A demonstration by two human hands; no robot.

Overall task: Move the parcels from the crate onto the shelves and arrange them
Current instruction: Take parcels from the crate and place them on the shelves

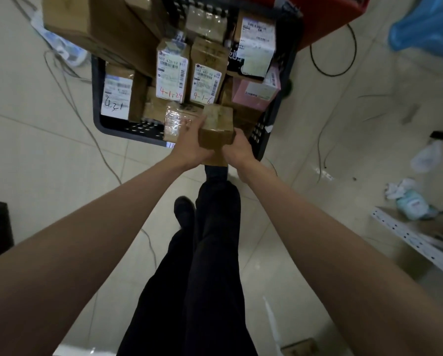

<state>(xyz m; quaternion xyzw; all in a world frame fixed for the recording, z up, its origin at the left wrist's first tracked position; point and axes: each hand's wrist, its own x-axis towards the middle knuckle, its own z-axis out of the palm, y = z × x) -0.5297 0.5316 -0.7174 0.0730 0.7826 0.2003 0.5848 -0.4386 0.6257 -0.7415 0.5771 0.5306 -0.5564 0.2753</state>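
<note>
Two hands grip one small brown parcel point(216, 127) above the near edge of the black crate point(128, 128): the left hand point(191, 147) curls round its left side, the right hand point(237, 149) round its right.

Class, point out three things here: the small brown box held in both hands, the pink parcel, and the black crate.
small brown box point(216, 124), head view, top face.
pink parcel point(253, 95), head view, pink side.
black crate point(128, 127), head view, near rim.
</note>
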